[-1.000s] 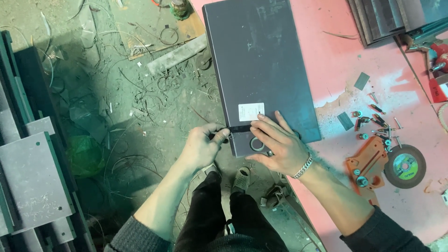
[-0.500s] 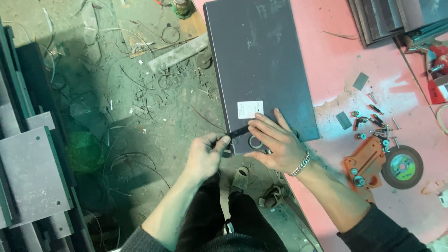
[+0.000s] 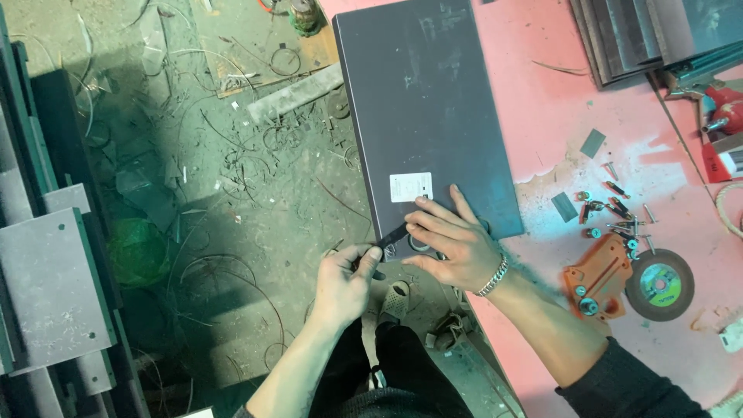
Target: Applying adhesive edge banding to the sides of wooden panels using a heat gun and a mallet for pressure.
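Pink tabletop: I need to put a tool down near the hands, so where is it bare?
Bare pink table lies between the dark panel and the stacked sheets. Crowded: scattered screws, orange jig, cutting disc. The right hand rests on the panel's near end.

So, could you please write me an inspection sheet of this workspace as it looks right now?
Surface: pink worktable, dusty and stained.
Job's things: dark grey metal panel overhanging the table edge, white label near its lower end; thin dark tool.
Clutter: grinding disc, orange plastic piece, loose screws.
Hands: left hand pinches the tool; right hand presses on the panel's lower edge.
Cables: nothing seen.
Surroundings: floor strewn with wire scraps; grey steel plates at left.
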